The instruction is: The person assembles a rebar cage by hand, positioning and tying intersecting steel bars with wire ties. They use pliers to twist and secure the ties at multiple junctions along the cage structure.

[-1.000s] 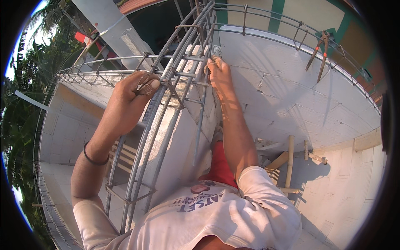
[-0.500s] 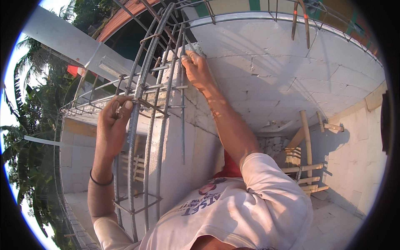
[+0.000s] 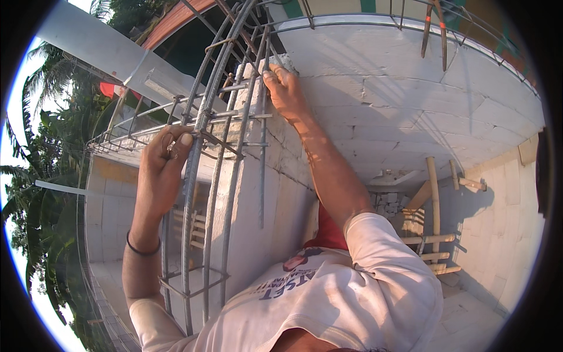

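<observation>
A cage of ribbed steel rebar (image 3: 190, 193) rises past a white block column, with square stirrups around its long bars. My left hand (image 3: 164, 161) is closed beside a corner of the cage, fingers curled and thumb pressed in. What looks like thin wire loops (image 3: 170, 146) shows between those fingers, at the level of a stirrup (image 3: 220, 144). My right hand (image 3: 287, 97), farther off, is closed at a loose-ended upright steel bar (image 3: 262, 176), its fingertips against the bar by the wall top. The hand's far fingers are partly hidden.
White block walls (image 3: 381, 88) stand ahead and to the right. A pair of rusty steel rods (image 3: 443, 47) hangs from the horizontal bars at the far right. Wooden poles (image 3: 433, 205) stand below on the right. A large pale beam (image 3: 105, 47) slants at the upper left.
The view has shifted slightly, so the cage and both hands sit a little farther right. Both hands keep about the same places on the steel.
</observation>
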Motion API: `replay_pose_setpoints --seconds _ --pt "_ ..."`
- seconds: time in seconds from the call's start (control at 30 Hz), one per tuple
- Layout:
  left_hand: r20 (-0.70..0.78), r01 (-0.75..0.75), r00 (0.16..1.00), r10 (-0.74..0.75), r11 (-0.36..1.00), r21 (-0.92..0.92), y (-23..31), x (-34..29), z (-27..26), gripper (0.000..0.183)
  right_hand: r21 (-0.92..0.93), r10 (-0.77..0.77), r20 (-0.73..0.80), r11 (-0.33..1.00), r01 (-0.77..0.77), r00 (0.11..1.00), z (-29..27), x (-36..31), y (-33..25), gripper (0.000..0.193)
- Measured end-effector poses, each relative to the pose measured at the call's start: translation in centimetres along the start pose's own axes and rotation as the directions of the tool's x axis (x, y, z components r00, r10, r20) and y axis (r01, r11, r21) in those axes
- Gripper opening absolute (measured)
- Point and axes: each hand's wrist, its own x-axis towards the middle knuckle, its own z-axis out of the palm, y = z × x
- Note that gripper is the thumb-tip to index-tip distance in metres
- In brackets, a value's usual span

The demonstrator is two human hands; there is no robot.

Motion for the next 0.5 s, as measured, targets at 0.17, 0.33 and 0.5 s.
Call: replay_pose_setpoints --seconds 0.17,0.33,0.5 --pt "0.005 -0.035 0.999 0.035 0.999 -0.007 0.2 0.0 0.1 0.026 -0.053 -0.037 -0.103 0.998 0.032 0.994 0.8 0.3 1.1 0.057" --pt "-0.006 -0.096 0.995 0.096 0.994 0.045 0.2 0.0 0.0 0.026 -0.224 -0.07 -0.035 0.973 0.061 0.997 0.3 0.8 1.1 0.057" --pt "0.028 -0.081 0.996 0.081 0.997 -0.003 -0.2 0.3 -0.1 0.025 -0.07 0.023 -0.028 0.997 -0.025 0.999 0.1 0.6 1.3 0.06"
